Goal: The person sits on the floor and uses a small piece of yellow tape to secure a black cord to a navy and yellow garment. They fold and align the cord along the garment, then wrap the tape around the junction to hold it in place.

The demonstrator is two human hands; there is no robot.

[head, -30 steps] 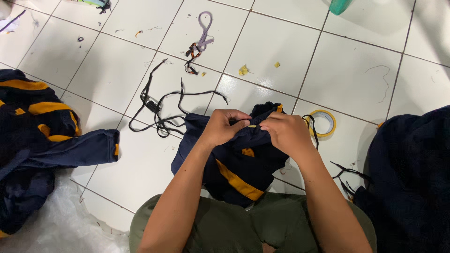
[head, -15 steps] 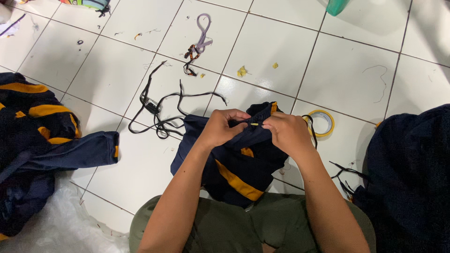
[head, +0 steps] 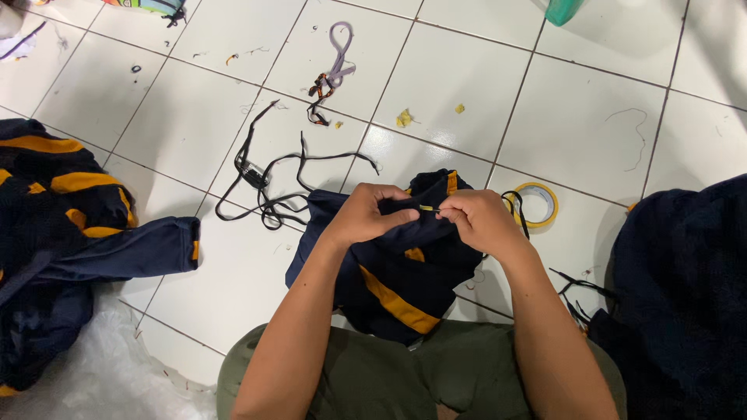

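Observation:
A navy garment with yellow stripes (head: 393, 272) lies bunched over my lap and the white tiled floor. My left hand (head: 366, 216) pinches a fold of the garment at its top edge. My right hand (head: 478, 219) grips the same fold just to the right, and a small yellow piece (head: 429, 208) shows between the fingertips of both hands. Both forearms reach up from the bottom of the view.
A pile of navy and yellow garments (head: 66, 233) lies at the left, dark cloth (head: 685, 295) at the right. Black cords (head: 268, 175), a roll of yellow tape (head: 537, 204), a purple strap (head: 336, 58) and clear plastic (head: 85, 373) lie on the floor.

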